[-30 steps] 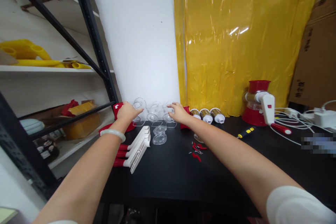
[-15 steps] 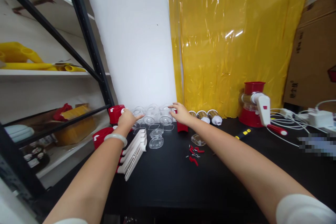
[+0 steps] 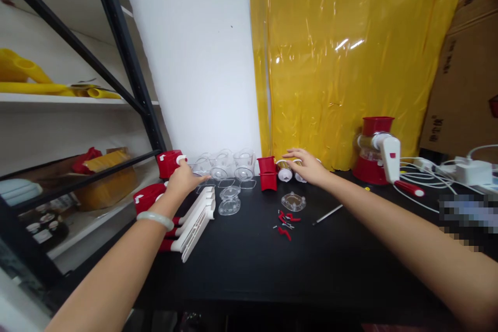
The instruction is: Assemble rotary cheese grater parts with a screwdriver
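My left hand (image 3: 185, 176) is open at the left of the table, between a red plastic housing (image 3: 168, 164) and several clear plastic cups (image 3: 220, 167). My right hand (image 3: 308, 167) has its fingers stretched out over the grater drums (image 3: 285, 171), partly covering them; no grip on a drum shows. Just left of the drums stand red hopper pieces (image 3: 267, 174). White crank handles (image 3: 198, 223) with red grips lie below my left hand. Clear suction bases (image 3: 229, 200) rest in the middle, with another clear base (image 3: 293, 202) to the right.
Small red clips and metal pins (image 3: 285, 224) lie loose mid-table, near a screwdriver (image 3: 327, 215) whose handle my forearm hides. An assembled rotary grater (image 3: 376, 151) stands back right, beside white cables and chargers (image 3: 472, 172). A metal shelf (image 3: 146, 109) borders the left.
My right hand has moved right, from the clear cups and red hopper pieces to over the drums. My left hand has shifted slightly left and down. The view has tilted a little.
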A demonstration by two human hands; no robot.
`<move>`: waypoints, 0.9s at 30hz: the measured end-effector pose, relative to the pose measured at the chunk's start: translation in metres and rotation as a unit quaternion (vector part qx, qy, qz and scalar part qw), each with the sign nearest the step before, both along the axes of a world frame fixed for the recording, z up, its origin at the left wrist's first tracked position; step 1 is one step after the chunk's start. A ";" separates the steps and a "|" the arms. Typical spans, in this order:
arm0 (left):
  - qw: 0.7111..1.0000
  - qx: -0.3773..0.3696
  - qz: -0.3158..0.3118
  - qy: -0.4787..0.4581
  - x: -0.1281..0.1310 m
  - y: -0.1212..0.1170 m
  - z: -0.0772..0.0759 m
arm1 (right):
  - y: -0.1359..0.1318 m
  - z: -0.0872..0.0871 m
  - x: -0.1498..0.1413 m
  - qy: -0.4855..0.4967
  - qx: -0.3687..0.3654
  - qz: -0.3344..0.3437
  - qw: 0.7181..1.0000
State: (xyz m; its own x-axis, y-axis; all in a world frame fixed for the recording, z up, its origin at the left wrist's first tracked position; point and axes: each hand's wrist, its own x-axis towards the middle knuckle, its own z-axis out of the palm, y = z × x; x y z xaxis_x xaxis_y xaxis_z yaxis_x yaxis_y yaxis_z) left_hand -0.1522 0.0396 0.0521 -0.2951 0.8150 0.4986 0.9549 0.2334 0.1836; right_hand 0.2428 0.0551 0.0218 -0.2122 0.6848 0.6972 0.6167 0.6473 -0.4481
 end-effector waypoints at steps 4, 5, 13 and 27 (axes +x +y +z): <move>1.000 0.001 0.011 -0.002 0.000 0.002 -0.003 | -0.014 -0.027 0.018 -0.026 -0.063 0.042 0.997; 1.000 -0.002 0.015 -0.002 0.001 0.004 -0.003 | -0.017 -0.032 0.020 -0.028 -0.077 0.046 0.996; 0.999 -0.003 0.032 0.000 0.009 0.016 -0.003 | -0.032 -0.052 0.024 -0.093 -0.168 0.070 0.979; 0.999 0.038 -0.021 0.023 0.057 -0.019 -0.004 | -0.046 -0.051 0.018 -0.146 -0.221 0.154 0.952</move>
